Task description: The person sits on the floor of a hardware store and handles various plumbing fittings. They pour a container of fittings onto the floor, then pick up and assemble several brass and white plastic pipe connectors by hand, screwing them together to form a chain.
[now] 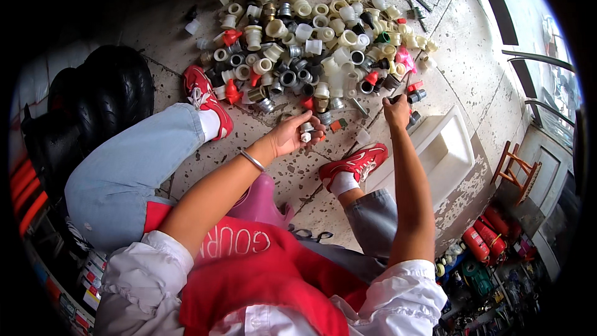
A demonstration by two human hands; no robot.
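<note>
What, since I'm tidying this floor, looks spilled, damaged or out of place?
White, cream and metallic grey tubular fittings lie strewn over the speckled pale floor, looking spilled. Right of the white rectangular plastic tray, the floor's surface looks patchy, worn.

Small fittings [306, 132] – one white, one greyish and metallic-looking – sit in the palm-up left hand [295, 134], fingers curled round them. Dark fitting [396, 99] at the right hand's [397, 114] fingertips, mostly hidden, exact shape unclear. Pile of pipe fittings [314, 46] spread loose on the speckled floor [466, 40] beyond both hands: mostly cream or white plastic, short and hollow, lying at mixed angles, many touching or overlapping. Grey metallic and black ones mixed in – plus a few red pieces [232, 91] and a green one [382, 38].
</note>
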